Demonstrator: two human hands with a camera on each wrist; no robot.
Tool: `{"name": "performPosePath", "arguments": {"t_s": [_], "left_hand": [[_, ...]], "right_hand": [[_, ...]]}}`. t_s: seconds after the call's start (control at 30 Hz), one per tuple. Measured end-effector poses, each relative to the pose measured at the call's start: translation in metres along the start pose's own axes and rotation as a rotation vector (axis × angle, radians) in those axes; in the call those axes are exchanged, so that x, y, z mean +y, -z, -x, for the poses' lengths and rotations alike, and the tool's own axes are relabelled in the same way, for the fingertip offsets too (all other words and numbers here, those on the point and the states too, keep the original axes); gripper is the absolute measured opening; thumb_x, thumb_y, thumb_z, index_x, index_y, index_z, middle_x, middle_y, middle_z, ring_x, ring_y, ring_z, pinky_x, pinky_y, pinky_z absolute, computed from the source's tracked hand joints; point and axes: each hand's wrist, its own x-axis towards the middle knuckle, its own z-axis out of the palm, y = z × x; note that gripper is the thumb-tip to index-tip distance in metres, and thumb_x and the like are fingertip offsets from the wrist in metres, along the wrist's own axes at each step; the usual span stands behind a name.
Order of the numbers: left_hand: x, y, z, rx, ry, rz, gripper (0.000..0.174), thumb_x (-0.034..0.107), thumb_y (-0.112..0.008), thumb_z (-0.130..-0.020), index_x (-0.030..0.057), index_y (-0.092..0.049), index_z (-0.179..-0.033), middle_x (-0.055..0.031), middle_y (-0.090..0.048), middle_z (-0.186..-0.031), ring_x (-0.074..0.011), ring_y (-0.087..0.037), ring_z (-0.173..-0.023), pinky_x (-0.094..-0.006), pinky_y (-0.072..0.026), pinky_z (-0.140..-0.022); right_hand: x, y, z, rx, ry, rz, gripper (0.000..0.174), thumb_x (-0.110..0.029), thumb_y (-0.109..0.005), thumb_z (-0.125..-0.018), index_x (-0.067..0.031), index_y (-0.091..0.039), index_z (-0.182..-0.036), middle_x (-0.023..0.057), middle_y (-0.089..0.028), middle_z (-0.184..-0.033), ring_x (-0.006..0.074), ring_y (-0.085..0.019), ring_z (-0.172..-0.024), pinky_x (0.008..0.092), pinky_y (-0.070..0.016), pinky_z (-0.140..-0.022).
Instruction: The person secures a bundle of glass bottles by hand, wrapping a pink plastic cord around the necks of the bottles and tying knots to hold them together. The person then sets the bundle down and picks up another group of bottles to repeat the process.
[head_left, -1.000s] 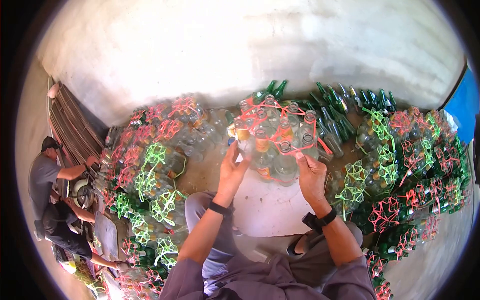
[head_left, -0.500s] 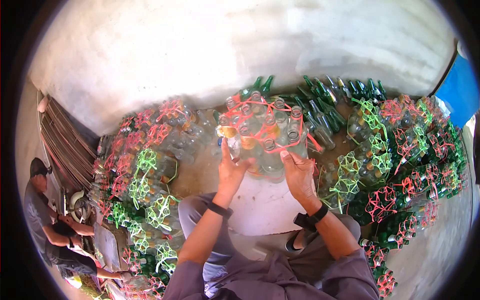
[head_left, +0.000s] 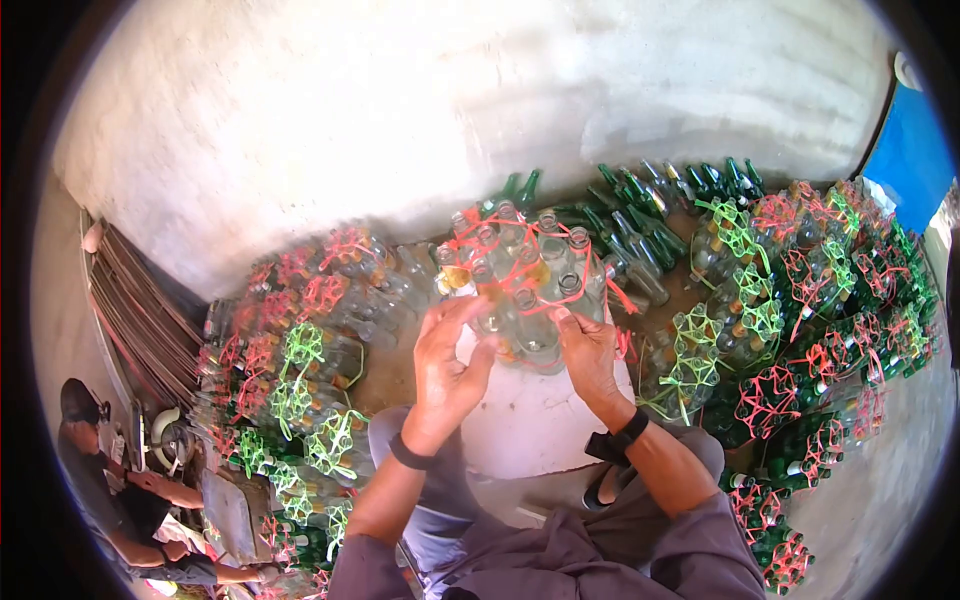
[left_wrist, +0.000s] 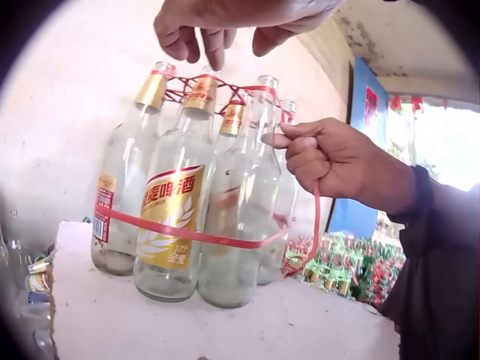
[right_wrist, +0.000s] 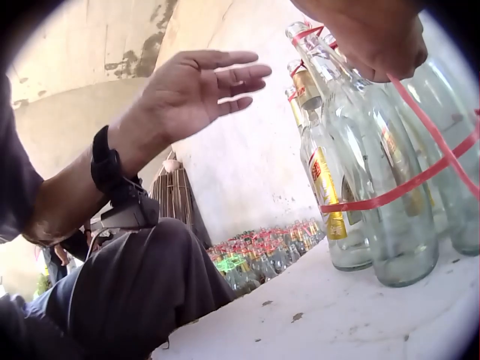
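Several clear glass bottles (left_wrist: 169,225) stand bunched on a white board (head_left: 530,430), red strap (left_wrist: 187,234) around their bodies and more red strap woven about their necks. My right hand (head_left: 592,358) pinches the strap at the near right side of the necks; in the left wrist view its fingers are curled, with a strap end hanging below. My left hand (head_left: 448,370) is raised at the near left of the bunch, fingers extended and apart from the strap in the right wrist view.
Bundles of bottles tied with red and green strap stand at left (head_left: 300,350) and right (head_left: 750,310). Loose green bottles (head_left: 640,190) lean near the pale wall (head_left: 400,100). Another person (head_left: 110,500) is at the far left beside long rods (head_left: 140,310).
My left hand has come back from the left side of the bottles and turned, its fingers spread. My right hand keeps its pinch on the strap. The other person sits lower in view.
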Motion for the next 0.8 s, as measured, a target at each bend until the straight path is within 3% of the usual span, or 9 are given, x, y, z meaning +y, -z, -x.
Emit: {"name": "performPosePath", "arguments": {"t_s": [0.13, 0.37, 0.5, 0.57, 0.6, 0.67, 0.7, 0.77, 0.8], "left_hand": [[0.014, -0.008, -0.044, -0.229, -0.282, -0.055, 0.053, -0.001, -0.075, -0.076, 0.0011, -0.061, -0.128, -0.0162, -0.068, -0.117, -0.0346, -0.062, -0.111, -0.0426, -0.0481, -0.099], [0.009, -0.027, -0.059, -0.37, -0.222, -0.092, 0.066, 0.005, -0.078, -0.077, 0.003, -0.054, -0.139, -0.0156, -0.07, -0.107, -0.0325, -0.067, -0.1, -0.0447, -0.0498, -0.091], [-0.007, -0.039, -0.064, -0.426, -0.256, -0.108, 0.071, 0.008, -0.078, -0.078, 0.003, -0.05, -0.142, -0.0134, -0.071, -0.104, -0.0305, -0.068, -0.099, -0.0427, -0.0508, -0.091], [-0.009, -0.04, -0.068, -0.495, -0.223, -0.056, 0.071, 0.01, -0.078, -0.077, 0.0021, -0.049, -0.142, -0.0119, -0.072, -0.101, -0.0289, -0.069, -0.097, -0.0415, -0.0516, -0.093], [-0.01, -0.04, -0.07, -0.504, -0.231, -0.047, 0.071, 0.01, -0.078, -0.077, 0.0021, -0.049, -0.142, -0.0119, -0.072, -0.101, -0.0289, -0.069, -0.097, -0.0415, -0.0516, -0.093], [-0.011, -0.042, -0.076, -0.61, -0.014, 0.08, 0.073, 0.011, -0.079, -0.076, 0.0024, -0.049, -0.142, -0.0123, -0.072, -0.1, -0.0285, -0.07, -0.096, -0.0405, -0.0522, -0.094], [-0.012, -0.043, -0.076, -0.619, -0.025, 0.095, 0.073, 0.011, -0.079, -0.076, 0.0024, -0.049, -0.142, -0.0123, -0.072, -0.1, -0.0285, -0.07, -0.096, -0.0405, -0.0522, -0.094], [-0.014, -0.045, -0.071, -0.544, -0.077, 0.0, 0.074, 0.011, -0.079, -0.075, 0.0025, -0.049, -0.142, -0.0133, -0.072, -0.1, -0.0276, -0.07, -0.096, -0.0393, -0.0533, -0.09], [-0.013, -0.045, -0.071, -0.554, -0.089, 0.015, 0.074, 0.011, -0.079, -0.075, 0.0025, -0.049, -0.142, -0.0133, -0.072, -0.1, -0.0276, -0.07, -0.096, -0.0393, -0.0533, -0.09]], "right_hand": [[-0.004, -0.003, 0.0, 0.085, -0.052, -0.069, 0.032, -0.023, -0.064, -0.098, 0.002, -0.073, -0.082, -0.0107, -0.045, -0.065, 0.0025, -0.034, -0.059, 0.0247, -0.027, -0.051], [0.011, 0.006, -0.005, 0.043, -0.2, -0.117, 0.032, -0.026, -0.066, -0.095, 0.0021, -0.075, -0.083, -0.0046, -0.052, -0.06, 0.005, -0.042, -0.055, 0.0263, -0.0304, -0.05], [0.006, -0.007, -0.01, 0.103, -0.229, -0.142, 0.027, -0.023, -0.069, -0.092, -0.0022, -0.07, -0.075, -0.0051, -0.048, -0.056, 0.0041, -0.037, -0.046, 0.0251, -0.0271, -0.042], [0.014, -0.008, -0.016, 0.109, -0.238, 0.041, 0.032, -0.026, -0.064, -0.095, -0.002, -0.075, -0.078, 0.0051, -0.067, -0.066, 0.0103, -0.054, -0.058, 0.0291, -0.0424, -0.057], [0.009, -0.009, -0.014, 0.124, -0.237, 0.04, 0.032, -0.026, -0.064, -0.095, -0.002, -0.075, -0.078, 0.0051, -0.067, -0.066, 0.0103, -0.054, -0.058, 0.0291, -0.0424, -0.057], [-0.003, -0.009, -0.012, 0.062, -0.222, 0.094, 0.031, -0.025, -0.06, -0.096, -0.0048, -0.076, -0.078, 0.0078, -0.07, -0.069, 0.0108, -0.059, -0.06, 0.0311, -0.0466, -0.062], [-0.002, -0.009, -0.013, 0.081, -0.219, 0.099, 0.031, -0.025, -0.06, -0.096, -0.0048, -0.076, -0.078, 0.0078, -0.07, -0.069, 0.0108, -0.059, -0.06, 0.0311, -0.0466, -0.062], [0.006, -0.007, -0.018, 0.021, -0.352, 0.167, 0.022, -0.021, -0.059, -0.094, -0.007, -0.076, -0.097, 0.0068, -0.072, -0.074, 0.0141, -0.067, -0.066, 0.0336, -0.0509, -0.065], [0.016, -0.003, -0.022, 0.041, -0.349, 0.17, 0.022, -0.021, -0.059, -0.094, -0.007, -0.076, -0.097, 0.0068, -0.072, -0.074, 0.0141, -0.067, -0.066, 0.0336, -0.0509, -0.065]]}}
